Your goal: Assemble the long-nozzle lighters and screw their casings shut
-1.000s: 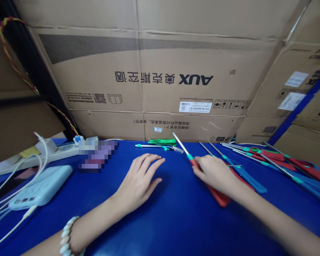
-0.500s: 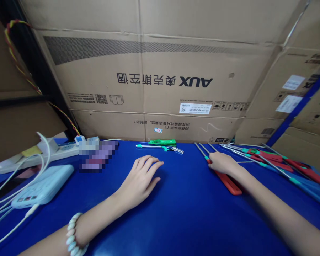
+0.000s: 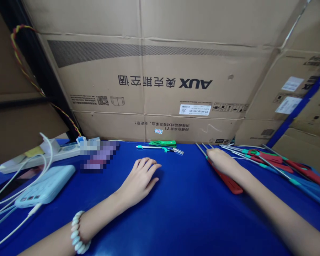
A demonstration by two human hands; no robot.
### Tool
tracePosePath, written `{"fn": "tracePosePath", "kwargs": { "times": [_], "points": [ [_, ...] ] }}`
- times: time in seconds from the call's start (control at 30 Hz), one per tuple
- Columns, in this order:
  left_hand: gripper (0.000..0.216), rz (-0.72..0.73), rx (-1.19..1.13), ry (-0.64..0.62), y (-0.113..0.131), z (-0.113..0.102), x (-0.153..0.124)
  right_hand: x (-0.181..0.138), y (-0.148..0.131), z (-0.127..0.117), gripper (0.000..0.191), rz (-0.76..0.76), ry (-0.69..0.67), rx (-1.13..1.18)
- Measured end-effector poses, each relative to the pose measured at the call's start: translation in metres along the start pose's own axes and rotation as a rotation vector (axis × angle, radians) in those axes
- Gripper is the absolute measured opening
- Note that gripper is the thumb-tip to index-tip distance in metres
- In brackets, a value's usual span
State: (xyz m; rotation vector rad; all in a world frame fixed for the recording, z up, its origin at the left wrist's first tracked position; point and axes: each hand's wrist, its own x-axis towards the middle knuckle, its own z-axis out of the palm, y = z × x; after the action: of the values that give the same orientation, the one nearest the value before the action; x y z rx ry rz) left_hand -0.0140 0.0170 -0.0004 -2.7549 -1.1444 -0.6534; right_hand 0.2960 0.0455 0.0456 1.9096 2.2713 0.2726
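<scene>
My left hand (image 3: 141, 183) rests palm down over the blue table, fingers spread and slightly curled, holding nothing. On the right, my right hand (image 3: 222, 161) is closed round what look like red-handled long-necked lighters (image 3: 232, 185). Their thin metal tubes point towards the cardboard, and their handles stick out below my palm. My fingertips are mostly hidden, as is how many lighters I grip. Further right lies a group of similar lighters with red (image 3: 273, 158) and blue handles (image 3: 309, 186), with teal rings at their necks.
A green-handled piece (image 3: 164, 143) and a thin metal tube with teal parts (image 3: 152, 147) lie by the cardboard wall (image 3: 160, 89). At left are a light-blue power bank (image 3: 46, 186) with white cables, a power strip (image 3: 61, 153) and a blurred purple item (image 3: 104, 153).
My right hand has shifted slightly up and left along the red lighters, its fingers further over the tubes. The left hand is almost still; the view has tilted a little.
</scene>
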Motion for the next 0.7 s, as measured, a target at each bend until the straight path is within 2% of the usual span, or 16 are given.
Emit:
{"fn": "tracePosePath", "kwargs": {
  "times": [0.1, 0.17, 0.2, 0.27, 0.37, 0.5, 0.6, 0.7],
  "points": [
    [0.03, -0.009, -0.003, -0.012, -0.002, 0.003, 0.0, -0.004, -0.02, -0.003, 0.021, -0.138, 0.122, -0.001],
    [0.029, -0.014, -0.006, -0.019, -0.004, 0.004, 0.001, -0.007, -0.034, -0.001, 0.018, -0.319, 0.335, -0.05],
    [0.028, -0.017, -0.009, -0.023, -0.005, 0.004, 0.001, -0.009, -0.04, 0.001, 0.017, -0.389, 0.394, -0.075],
    [0.027, -0.033, -0.017, -0.035, -0.007, 0.004, 0.002, -0.011, -0.049, 0.006, 0.017, -0.481, 0.445, -0.105],
    [0.027, -0.06, -0.027, -0.057, -0.01, 0.004, 0.006, -0.012, -0.054, 0.014, 0.019, -0.533, 0.391, -0.149],
    [0.026, -0.058, -0.006, -0.095, -0.019, 0.008, 0.019, -0.009, -0.051, 0.017, 0.023, -0.514, 0.243, -0.186],
    [0.026, -0.071, 0.019, -0.106, -0.032, 0.015, 0.04, -0.008, -0.046, 0.016, 0.03, -0.488, 0.164, -0.138],
    [0.028, -0.118, 0.045, -0.085, -0.049, 0.024, 0.068, -0.009, -0.041, 0.017, 0.037, -0.475, 0.149, -0.073]
  ]
}}
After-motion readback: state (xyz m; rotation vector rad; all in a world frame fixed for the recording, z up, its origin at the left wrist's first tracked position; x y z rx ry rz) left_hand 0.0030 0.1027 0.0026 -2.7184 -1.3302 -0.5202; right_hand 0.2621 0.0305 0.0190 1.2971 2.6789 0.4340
